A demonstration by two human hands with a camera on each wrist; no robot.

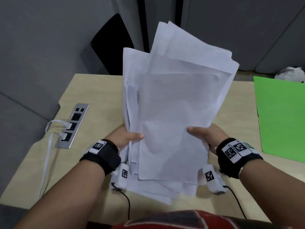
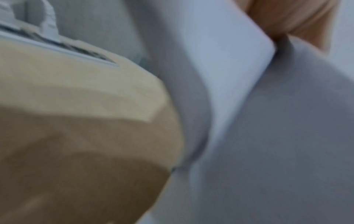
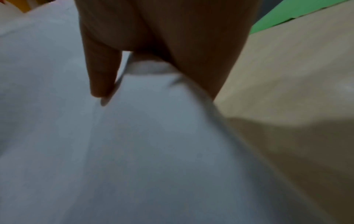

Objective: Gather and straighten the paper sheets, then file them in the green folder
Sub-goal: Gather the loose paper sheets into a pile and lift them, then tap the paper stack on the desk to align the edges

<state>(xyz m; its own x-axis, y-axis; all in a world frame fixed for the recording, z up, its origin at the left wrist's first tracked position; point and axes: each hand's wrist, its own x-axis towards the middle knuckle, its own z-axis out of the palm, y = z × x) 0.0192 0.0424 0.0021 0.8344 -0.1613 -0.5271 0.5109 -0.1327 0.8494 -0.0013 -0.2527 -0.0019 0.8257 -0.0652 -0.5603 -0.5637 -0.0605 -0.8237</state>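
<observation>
An uneven stack of white paper sheets [image 1: 173, 104] is held up above the wooden table [image 1: 92, 90], its edges fanned and not aligned. My left hand [image 1: 127, 138] grips the stack's left edge, thumb on the front sheet. My right hand [image 1: 204, 134] grips the right edge the same way. The green folder [image 1: 280, 116] lies flat on the table at the right, apart from the sheets. In the left wrist view the sheets [image 2: 268, 121] fill the right side. The right wrist view shows my fingers [image 3: 103, 72] pressed on the paper [image 3: 134, 151], with the folder's corner [image 3: 287, 15] behind.
A metal power strip [image 1: 72, 126] with white cables plugged in sits at the table's left edge. A black chair [image 1: 112, 45] stands behind the table. A white crumpled object [image 1: 290, 73] lies beyond the folder. Grey partitions surround the desk.
</observation>
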